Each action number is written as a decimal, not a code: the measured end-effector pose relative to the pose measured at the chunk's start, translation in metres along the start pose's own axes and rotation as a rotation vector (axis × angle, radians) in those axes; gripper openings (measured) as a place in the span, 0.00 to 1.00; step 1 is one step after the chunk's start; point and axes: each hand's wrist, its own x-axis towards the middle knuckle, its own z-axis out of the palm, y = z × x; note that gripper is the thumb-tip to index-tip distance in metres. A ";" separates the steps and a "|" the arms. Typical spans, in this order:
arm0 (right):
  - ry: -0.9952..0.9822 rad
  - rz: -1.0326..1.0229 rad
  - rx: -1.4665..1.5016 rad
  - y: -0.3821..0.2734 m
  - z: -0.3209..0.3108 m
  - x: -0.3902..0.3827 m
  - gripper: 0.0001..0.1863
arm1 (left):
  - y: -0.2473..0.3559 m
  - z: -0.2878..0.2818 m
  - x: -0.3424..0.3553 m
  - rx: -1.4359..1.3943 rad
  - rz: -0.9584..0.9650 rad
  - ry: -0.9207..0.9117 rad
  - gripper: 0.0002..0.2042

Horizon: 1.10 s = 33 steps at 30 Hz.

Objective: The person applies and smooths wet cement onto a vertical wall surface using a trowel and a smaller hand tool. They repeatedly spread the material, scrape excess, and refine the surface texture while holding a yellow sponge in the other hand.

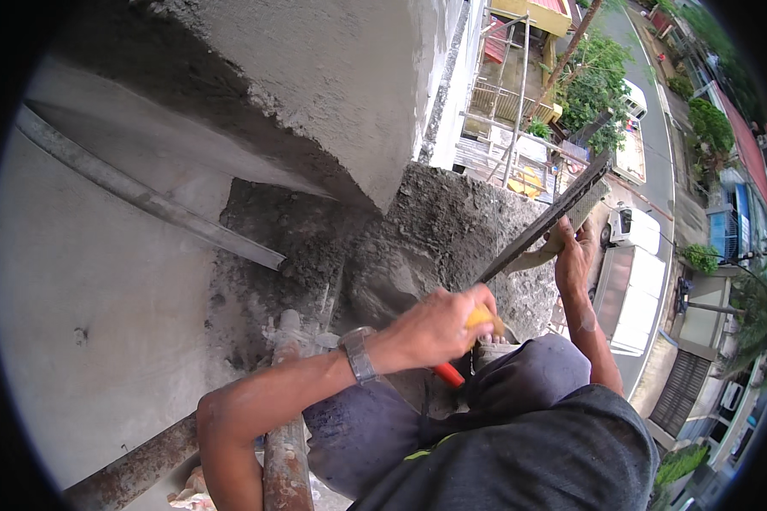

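My left hand, with a watch on the wrist, is closed round the yellow handle of a small tool; its working end is blurred and partly hidden. Across from it, my right hand grips a flat beige board by its underside, thumb on the near side. Along the board runs a long, dark, mortar-crusted bar, slanting up to the right. The bar's lower end comes down to my left fingers; whether they touch it I cannot tell.
A rough mortar-strewn ledge lies below my hands, beside a plastered grey wall. A rusty pipe stands by my left arm; a curved metal strip crosses the left. Past the ledge, a street with vehicles lies far below.
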 end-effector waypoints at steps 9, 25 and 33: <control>-0.222 -0.231 0.013 -0.031 0.065 0.036 0.23 | -0.032 -0.095 -0.021 0.269 -0.164 0.280 0.22; -0.512 -0.524 -0.166 -0.025 0.269 0.150 0.23 | 0.071 -0.122 -0.130 0.216 0.058 0.949 0.40; -0.588 -0.161 -0.178 0.084 0.247 0.148 0.30 | 0.062 -0.125 -0.116 0.169 0.043 0.958 0.41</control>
